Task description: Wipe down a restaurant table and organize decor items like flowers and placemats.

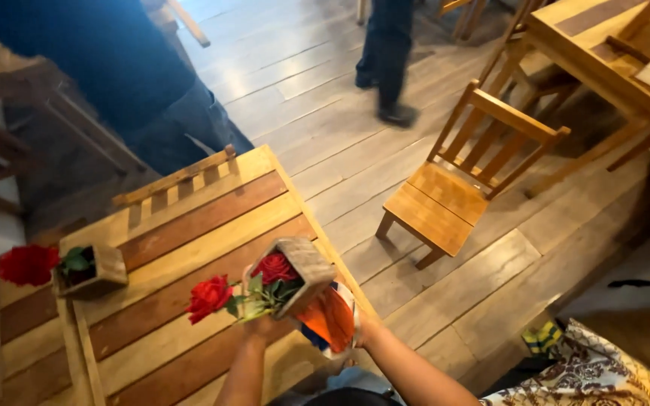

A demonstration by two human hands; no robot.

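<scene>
Wooden planks everywhere: a plank floor [445,301], and a slatted worktop [189,248] in light and dark stripes running across the lower left of the view. Over its near edge, the person's left hand [261,327] comes up from below and grips a small square wooden planter box [299,274], tilted well over so its mouth faces left. Two red roses [272,268] spill out of it, one bloom [208,297] leaning far out over the worktop. The left fingers are wrapped at the box's underside among the leaves, clasping it. The right hand [359,323] is tucked behind an orange cloth [329,319] pressed against the box's base; those fingers are hidden by the cloth, though the cloth looks gripped.

By the look of it, the box is lifted clear of the worktop while the cloth works underneath. Any setting-down would call for righting the box first, or the roses tip out.

Further left, a second wooden planter [92,272] with its own red rose [28,263] sits upright near the worktop's far corner. A wooden chair [460,188] stands apart on the floor, and two other people [385,53] are nearby.
</scene>
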